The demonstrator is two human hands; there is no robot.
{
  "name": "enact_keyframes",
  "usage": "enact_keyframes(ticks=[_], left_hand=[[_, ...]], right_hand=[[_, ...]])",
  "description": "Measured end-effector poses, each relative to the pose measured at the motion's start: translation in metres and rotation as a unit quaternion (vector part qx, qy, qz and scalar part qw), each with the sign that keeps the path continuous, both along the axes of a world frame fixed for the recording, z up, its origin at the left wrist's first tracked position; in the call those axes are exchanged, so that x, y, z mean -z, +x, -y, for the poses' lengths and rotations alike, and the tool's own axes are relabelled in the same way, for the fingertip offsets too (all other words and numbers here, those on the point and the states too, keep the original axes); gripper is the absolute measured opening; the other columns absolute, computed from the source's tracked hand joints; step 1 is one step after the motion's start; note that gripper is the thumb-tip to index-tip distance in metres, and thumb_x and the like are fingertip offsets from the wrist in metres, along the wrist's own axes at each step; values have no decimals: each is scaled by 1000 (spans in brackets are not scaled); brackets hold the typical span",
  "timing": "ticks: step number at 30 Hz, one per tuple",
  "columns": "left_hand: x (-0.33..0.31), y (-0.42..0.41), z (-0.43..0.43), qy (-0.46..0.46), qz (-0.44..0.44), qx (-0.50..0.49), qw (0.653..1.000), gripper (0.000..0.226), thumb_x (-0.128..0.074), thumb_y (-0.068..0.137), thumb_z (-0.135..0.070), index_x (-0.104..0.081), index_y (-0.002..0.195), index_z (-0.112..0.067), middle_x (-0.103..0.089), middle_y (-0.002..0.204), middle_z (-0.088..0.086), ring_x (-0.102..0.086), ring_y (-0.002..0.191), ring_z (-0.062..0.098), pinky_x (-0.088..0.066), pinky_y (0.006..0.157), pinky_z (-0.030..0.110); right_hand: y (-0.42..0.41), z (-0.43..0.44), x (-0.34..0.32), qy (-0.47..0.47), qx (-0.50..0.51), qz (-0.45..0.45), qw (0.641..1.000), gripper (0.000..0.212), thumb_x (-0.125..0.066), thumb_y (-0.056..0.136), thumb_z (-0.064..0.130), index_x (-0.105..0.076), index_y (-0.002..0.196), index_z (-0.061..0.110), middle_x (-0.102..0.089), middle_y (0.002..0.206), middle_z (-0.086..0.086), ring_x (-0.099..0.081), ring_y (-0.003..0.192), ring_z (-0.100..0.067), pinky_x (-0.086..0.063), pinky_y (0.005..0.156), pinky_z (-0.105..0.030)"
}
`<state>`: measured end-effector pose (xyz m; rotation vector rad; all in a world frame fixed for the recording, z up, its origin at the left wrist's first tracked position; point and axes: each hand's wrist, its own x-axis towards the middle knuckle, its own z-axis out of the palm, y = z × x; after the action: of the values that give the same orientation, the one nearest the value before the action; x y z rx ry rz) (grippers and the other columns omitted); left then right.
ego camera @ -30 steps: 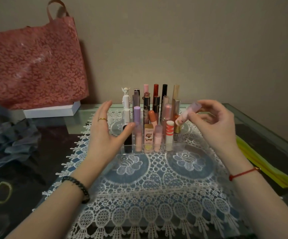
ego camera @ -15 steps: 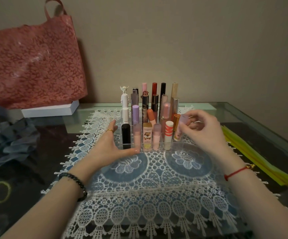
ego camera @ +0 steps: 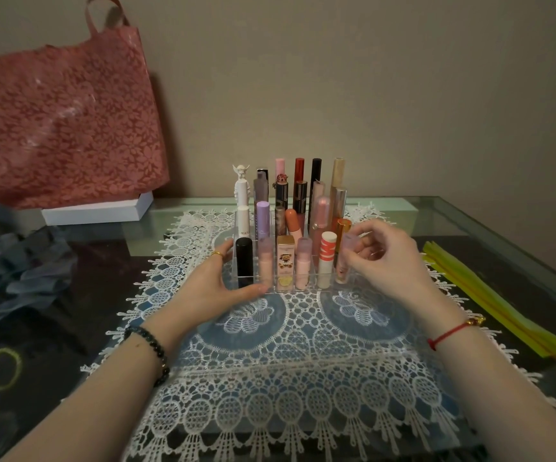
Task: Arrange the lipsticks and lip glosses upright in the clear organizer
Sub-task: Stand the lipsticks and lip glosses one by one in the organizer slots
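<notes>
Head view, single moment.

Item 1: clear organizer (ego camera: pixel 310 288), centre of frame, standing on a white lace mat (ego camera: pixel 286 361) over the dark glass worktop (ego camera: pixel 70 295). Its rows rise toward the back, and every tube seen stands upright, tallest rearmost, so each cap shows.

Item 2: lip gloss (ego camera: pixel 342 268), lilac cap, clear body. It stands near upright at the right end of the front row, just beside a white tube with red stripes (ego camera: pixel 326 258). Whether its base is fully seated cannot be told.

Item 3: right hand (ego camera: pixel 386 261), fingers curled, pinching the gloss by its cap; probably steering it down into the slot.

Item 4: left hand (ego camera: pixel 216 285), fingers straight along the organizer's left wall, thumb laid against the front lower edge. It holds nothing; likely a brace so the light tray does not slide.

Judgement: task close to complete; no loose tubes lie on the mat.

Sundries: red patterned bag (ego camera: pixel 66 128) and white box (ego camera: pixel 96 211), upper left; yellow strips (ego camera: pixel 490 301), right edge.
</notes>
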<state>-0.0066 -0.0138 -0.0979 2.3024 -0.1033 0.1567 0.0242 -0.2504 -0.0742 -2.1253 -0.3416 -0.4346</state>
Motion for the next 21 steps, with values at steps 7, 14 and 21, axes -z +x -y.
enact_keyframes(ticks=[7, 14, 21], left_hand=[[2, 0, 1, -7, 4, -5, 1000, 100, -69, 59, -51, -23, 141, -19, -40, 141, -2, -37, 128, 11, -31, 102, 27], [4, 2, 0, 1, 6, -6, 1000, 96, -68, 63, -51, -22, 141, -21, -43, 139, -2, -42, 123, 11, -32, 92, 21], [5, 3, 0, 4, 7, 0, 1000, 92, -67, 66, -48, -20, 142, -22, -48, 134, -3, -50, 99, 2, -37, 62, 7]], right_hand=[[1, -1, 1, -23, 8, -5, 1000, 14, -65, 79, 20, -57, 90, 22, -61, 77, 2, -55, 66, -6, -45, 53, -11], [0, 0, -2, -26, 30, 15, 999, 15, -65, 80, 24, -56, 92, 23, -59, 77, 6, -53, 67, -2, -42, 51, -7], [-7, -11, -22, 32, 42, 117, 992, 13, -60, 82, 15, -62, 94, 19, -59, 82, 9, -53, 74, -5, -42, 65, -15]])
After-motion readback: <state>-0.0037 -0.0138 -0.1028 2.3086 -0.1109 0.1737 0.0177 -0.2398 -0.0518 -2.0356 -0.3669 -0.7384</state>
